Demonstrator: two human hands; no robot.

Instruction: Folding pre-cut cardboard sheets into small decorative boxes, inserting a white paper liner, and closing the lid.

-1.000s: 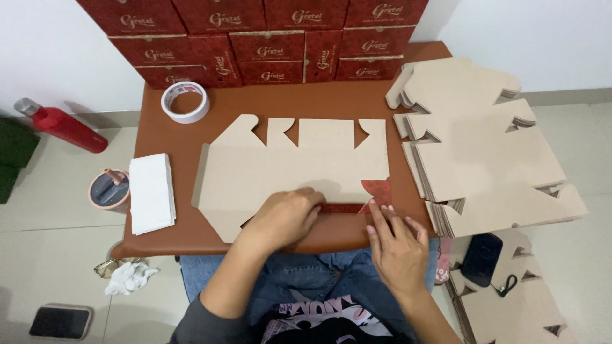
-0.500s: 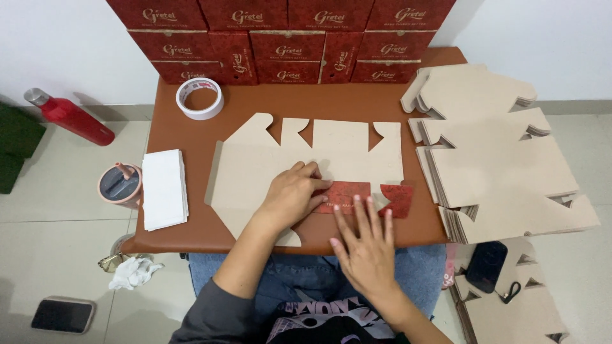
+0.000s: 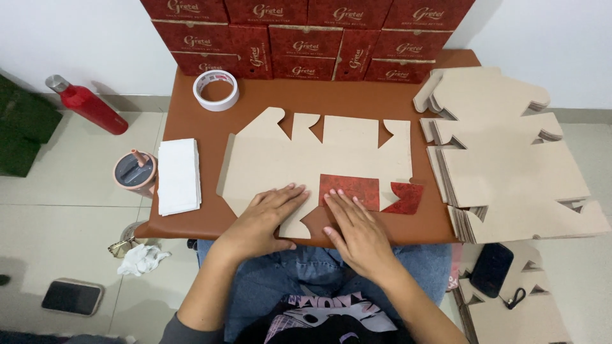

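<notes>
While the flat cardboard sheet (image 3: 319, 159) lies spread out in the middle of the brown desk (image 3: 357, 99), both hands press down on its near edge. That sheet looks light and thin, stiff where it is flat but easy to bend along its fold lines, so it may crease or tear if pulled hard. A good place to hold it would be by an edge or a flap, with flat fingers. One flap is turned over and shows a red patterned side (image 3: 349, 190), and a smaller red flap (image 3: 403, 199) sticks out just to the right of it. As for the grip, the left hand (image 3: 266, 216) lies open and flat, fingers spread, palm down on the sheet, holding nothing. So does the right hand (image 3: 356, 230), its fingertips resting on the red flap and its palm on the sheet's near edge; it pinches nothing. To the right of the sheet sit stacks of more cardboard sheets (image 3: 510, 165). Behind the sheet stand red boxes (image 3: 306, 38) against the wall, and a roll of tape (image 3: 216, 90) lies near them. Left of the sheet are a white pad (image 3: 178, 175) and a cup with a lid (image 3: 135, 172), with a red bottle (image 3: 86, 103) on the floor farther left.
</notes>
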